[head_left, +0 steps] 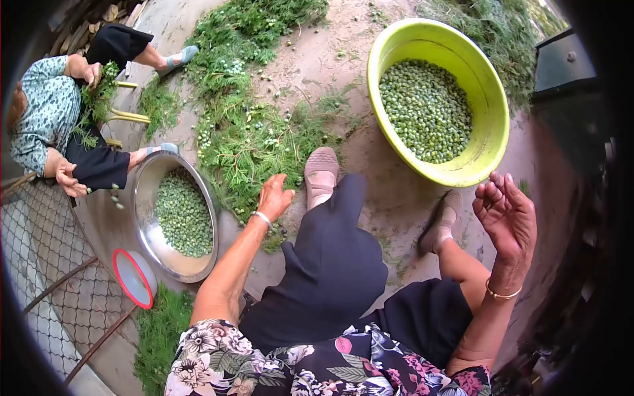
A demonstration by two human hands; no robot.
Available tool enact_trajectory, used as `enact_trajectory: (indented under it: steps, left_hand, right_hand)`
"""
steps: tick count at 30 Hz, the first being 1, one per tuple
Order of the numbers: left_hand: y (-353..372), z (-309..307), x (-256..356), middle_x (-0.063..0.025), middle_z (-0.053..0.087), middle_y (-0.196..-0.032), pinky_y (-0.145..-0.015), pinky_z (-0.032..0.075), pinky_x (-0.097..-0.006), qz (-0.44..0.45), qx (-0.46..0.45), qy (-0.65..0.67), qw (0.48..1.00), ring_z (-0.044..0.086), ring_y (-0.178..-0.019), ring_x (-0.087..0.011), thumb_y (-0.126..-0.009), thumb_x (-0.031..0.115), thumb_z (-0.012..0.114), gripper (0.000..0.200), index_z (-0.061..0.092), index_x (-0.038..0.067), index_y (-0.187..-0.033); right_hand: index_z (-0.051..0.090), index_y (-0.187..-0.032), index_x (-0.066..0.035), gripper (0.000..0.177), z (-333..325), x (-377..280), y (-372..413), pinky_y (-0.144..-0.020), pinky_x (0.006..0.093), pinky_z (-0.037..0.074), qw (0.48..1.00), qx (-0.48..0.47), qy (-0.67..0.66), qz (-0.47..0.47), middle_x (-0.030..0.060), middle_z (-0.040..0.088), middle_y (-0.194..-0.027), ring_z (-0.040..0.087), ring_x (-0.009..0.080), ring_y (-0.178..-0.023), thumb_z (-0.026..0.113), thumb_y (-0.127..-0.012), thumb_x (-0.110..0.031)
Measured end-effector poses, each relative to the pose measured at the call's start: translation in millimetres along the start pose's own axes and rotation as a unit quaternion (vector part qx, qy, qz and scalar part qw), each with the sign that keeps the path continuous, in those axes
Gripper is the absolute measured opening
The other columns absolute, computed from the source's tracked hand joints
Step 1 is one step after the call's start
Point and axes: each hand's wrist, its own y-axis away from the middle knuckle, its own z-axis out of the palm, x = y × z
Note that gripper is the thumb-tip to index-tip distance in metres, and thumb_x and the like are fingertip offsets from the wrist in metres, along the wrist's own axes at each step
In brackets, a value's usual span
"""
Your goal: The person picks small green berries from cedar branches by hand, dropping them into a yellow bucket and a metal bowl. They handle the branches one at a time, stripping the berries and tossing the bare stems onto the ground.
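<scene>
My left hand [274, 198] hovers at the near edge of a heap of green conifer sprigs [231, 152], its thumb and fingers apart and nothing visible in it. Palm up, with loosely curled fingers, my right hand [506, 214] is just below the rim of a large yellow-green basin [485, 148]; I see nothing held in it. Many small round green cones [426, 109] lie inside that basin. To the left of my left arm stands a steel basin [153, 234], also holding small green cones [181, 214].
A person [49, 109] sits at the left, holding a green sprig [99, 99] in one hand; small cones fall from the other. A red-rimmed sieve [134, 280] leans beside the steel basin, near wire mesh [53, 244]. More branches [489, 33] lie at the upper right.
</scene>
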Motion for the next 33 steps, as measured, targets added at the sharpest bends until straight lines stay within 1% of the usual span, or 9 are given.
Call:
enact_trajectory:
  steps: [2, 9, 15, 17, 22, 27, 30, 31, 33]
  left_hand:
    - [-26, 3, -4, -0.0259, 0.058, -0.105, -0.085, 0.048, -0.0442, 0.111, 0.064, -0.07, 0.989, 0.057, -0.096, -0.0409, -0.071, 0.01, 0.066, 0.045, 0.055, -0.005, -0.112]
    - [-111, -2, -12, -0.0257, 0.054, -0.112, -0.088, 0.046, -0.0441, -0.024, 0.127, -0.105, 0.986, 0.055, -0.104, -0.0402, -0.073, 0.008, 0.064, 0.058, 0.045, 0.0, -0.127]
    - [-119, 9, -16, -0.0201, 0.067, -0.09, -0.08, 0.05, -0.0438, -0.034, 0.046, -0.171, 0.984, 0.063, -0.086, -0.0374, -0.069, 0.011, 0.067, 0.03, 0.066, 0.005, -0.098]
    - [-114, 15, -26, -0.016, 0.068, -0.077, -0.071, 0.051, -0.0426, -0.009, 0.127, -0.158, 0.979, 0.064, -0.073, -0.0366, -0.067, 0.01, 0.068, 0.014, 0.069, 0.005, -0.081]
    - [-89, -24, -9, -0.0161, 0.066, -0.072, -0.062, 0.051, -0.0351, 0.015, 0.152, 0.048, 0.987, 0.065, -0.064, -0.0266, -0.062, 0.006, 0.069, 0.016, 0.067, 0.002, -0.077]
    - [-56, -80, 17, -0.0053, 0.064, -0.065, -0.055, 0.048, -0.0269, 0.126, 0.171, -0.153, 0.965, 0.058, -0.057, -0.012, -0.064, 0.0, 0.068, 0.014, 0.064, -0.001, -0.077]
    - [-20, -121, 80, -0.0008, 0.06, -0.064, -0.05, 0.043, -0.022, 0.037, 0.088, 0.211, 0.973, 0.052, -0.055, -0.0057, -0.066, -0.002, 0.065, 0.009, 0.062, -0.003, -0.074]
    - [-10, -128, 103, -0.0008, 0.06, -0.064, -0.05, 0.043, -0.022, 0.049, 0.089, 0.207, 0.973, 0.052, -0.055, -0.0057, -0.066, -0.002, 0.065, 0.009, 0.062, -0.003, -0.074]
    - [8, -139, 145, 0.001, 0.059, -0.063, -0.046, 0.039, -0.0192, 0.111, 0.081, 0.267, 0.954, 0.05, -0.052, -0.0048, -0.072, -0.003, 0.063, 0.009, 0.062, 0.001, -0.08]
  right_hand:
    - [0.061, -0.098, 0.004, 0.024, 2, 3, -6, -0.079, 0.0371, 0.053, 1.0, -0.014, 0.011, 0.011, 0.0142, 0.068, -0.086, 0.065, 0.0255, -0.087, 0.053, -0.095, -0.019]
    - [0.06, -0.101, 0.006, 0.026, 13, 12, -9, -0.076, 0.037, 0.053, 1.0, 0.008, 0.029, 0.003, 0.0141, 0.065, -0.083, 0.064, 0.0269, -0.083, 0.057, -0.092, -0.018]
    - [0.059, -0.102, 0.004, 0.024, 7, 12, -6, -0.079, 0.0367, 0.053, 0.999, -0.004, 0.038, 0.012, 0.0128, 0.066, -0.081, 0.065, 0.0262, -0.085, 0.052, -0.095, -0.019]
    - [0.059, -0.102, 0.004, 0.024, 7, 9, -6, -0.079, 0.0366, 0.053, 0.999, -0.005, 0.035, 0.011, 0.0129, 0.066, -0.081, 0.065, 0.026, -0.085, 0.052, -0.095, -0.019]
    - [0.06, -0.101, 0.005, 0.025, 7, 10, -1, -0.074, 0.0347, 0.053, 0.999, -0.022, 0.027, -0.014, 0.0141, 0.066, -0.083, 0.065, 0.0258, -0.082, 0.057, -0.092, -0.018]
    - [0.06, -0.103, 0.004, 0.027, 16, 11, 10, -0.073, 0.0296, 0.052, 0.978, -0.076, 0.194, -0.03, 0.0129, 0.067, -0.083, 0.066, 0.0211, -0.081, 0.06, -0.091, -0.02]
    - [0.063, -0.098, 0.006, 0.027, 25, 22, 15, -0.071, 0.0267, 0.049, 0.929, -0.068, 0.346, -0.113, 0.0091, 0.067, -0.081, 0.063, 0.0148, -0.077, 0.061, -0.089, -0.019]
    - [0.065, -0.096, 0.006, 0.026, 24, 27, 13, -0.07, 0.0263, 0.047, 0.882, -0.073, 0.436, -0.166, 0.0078, 0.066, -0.08, 0.061, 0.0132, -0.076, 0.061, -0.088, -0.018]
    - [0.066, -0.095, 0.007, 0.026, 25, 32, 13, -0.069, 0.0265, 0.046, 0.899, -0.084, 0.405, -0.143, 0.0063, 0.065, -0.078, 0.058, 0.0113, -0.074, 0.06, -0.087, -0.017]
